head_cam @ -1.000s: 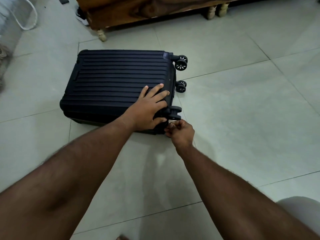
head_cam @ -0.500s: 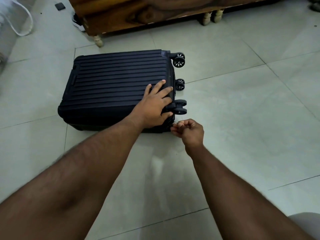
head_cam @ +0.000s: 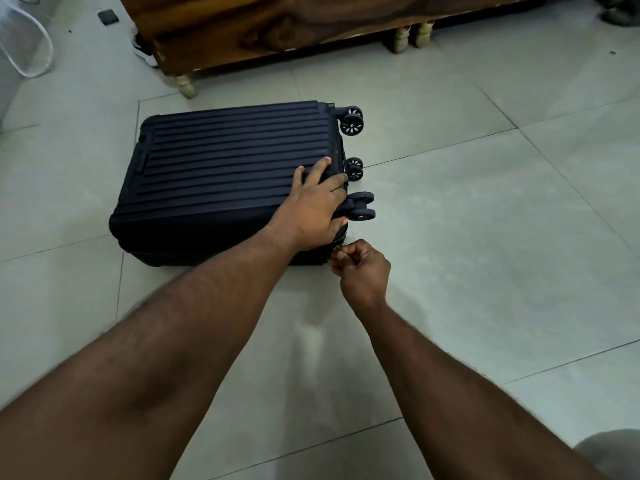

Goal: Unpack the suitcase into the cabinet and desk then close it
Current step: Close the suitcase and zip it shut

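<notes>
left hand flat on suitcase | right hand pinching, probably the zipper pull, now nearer the wheel-end corner | closing nearly done

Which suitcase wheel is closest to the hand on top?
The near-corner wheel, just beyond the left hand's fingertips. The other two wheels sit farther back along the suitcase end.

Both forearms are bare to the frame edge, hairy, with no sleeves. The left hand and right hand wear no rings, watch or gloves.
</notes>
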